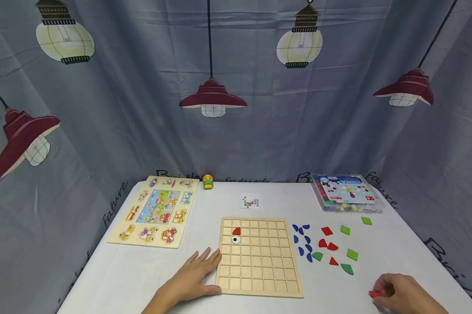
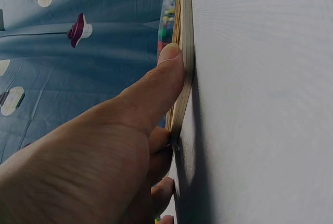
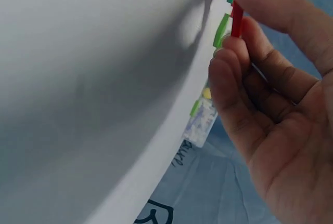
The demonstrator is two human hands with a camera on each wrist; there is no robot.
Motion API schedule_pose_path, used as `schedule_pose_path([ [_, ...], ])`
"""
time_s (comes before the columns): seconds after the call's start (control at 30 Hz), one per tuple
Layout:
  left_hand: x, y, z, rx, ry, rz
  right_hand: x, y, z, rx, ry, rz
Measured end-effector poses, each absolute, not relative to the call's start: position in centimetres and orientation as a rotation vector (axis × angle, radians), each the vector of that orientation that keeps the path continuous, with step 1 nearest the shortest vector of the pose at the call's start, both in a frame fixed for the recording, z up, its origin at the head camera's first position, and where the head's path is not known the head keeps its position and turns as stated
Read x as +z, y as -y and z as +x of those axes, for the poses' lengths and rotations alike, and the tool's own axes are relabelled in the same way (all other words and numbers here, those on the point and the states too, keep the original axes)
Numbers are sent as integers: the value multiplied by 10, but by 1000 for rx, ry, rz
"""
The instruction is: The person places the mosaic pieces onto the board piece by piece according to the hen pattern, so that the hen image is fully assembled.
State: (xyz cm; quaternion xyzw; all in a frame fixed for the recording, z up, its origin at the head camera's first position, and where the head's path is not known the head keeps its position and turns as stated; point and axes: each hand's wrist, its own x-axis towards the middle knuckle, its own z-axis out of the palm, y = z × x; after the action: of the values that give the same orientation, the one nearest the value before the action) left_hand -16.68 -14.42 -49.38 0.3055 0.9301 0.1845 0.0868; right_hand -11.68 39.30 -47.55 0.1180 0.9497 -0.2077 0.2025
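A wooden grid board (image 1: 297, 279) lies in the middle of the table, with a red quarter-circle piece (image 1: 237, 231) and a round white-and-black eye piece (image 1: 236, 240) in its upper-left cells. Along its left side rests my left hand (image 1: 190, 278), fingers extended and spread. In the left wrist view that thumb (image 2: 167, 73) lies against the board's edge. Toward the front right, my right hand (image 1: 402, 293) pinches a flat red piece (image 3: 238, 20) between thumb and fingers; its full outline is hidden. Blue half-circle pieces (image 1: 307, 240) lie right of the board.
Red pieces (image 1: 327, 231), green squares (image 1: 352, 254) and green quarter circles (image 1: 347, 269) are scattered at right. A clear plastic case (image 1: 347, 207) stands behind them. A pattern card (image 1: 250, 201), yellow-green toy (image 1: 207, 181) and picture puzzle board (image 1: 118, 236) sit farther back and left.
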Motion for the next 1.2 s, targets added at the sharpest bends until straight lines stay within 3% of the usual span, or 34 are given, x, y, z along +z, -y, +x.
schedule_pose_path([
  [0.33,-493,145,-166,544,-2764,907,-455,-372,-131,-625,-2809,98],
  [0.5,-493,144,-167,550,-2760,902,-447,-359,-142,-679,-2856,-152],
  [1.2,-495,144,-166,569,-2763,899,-441,-262,-218,-847,-2758,-768],
])
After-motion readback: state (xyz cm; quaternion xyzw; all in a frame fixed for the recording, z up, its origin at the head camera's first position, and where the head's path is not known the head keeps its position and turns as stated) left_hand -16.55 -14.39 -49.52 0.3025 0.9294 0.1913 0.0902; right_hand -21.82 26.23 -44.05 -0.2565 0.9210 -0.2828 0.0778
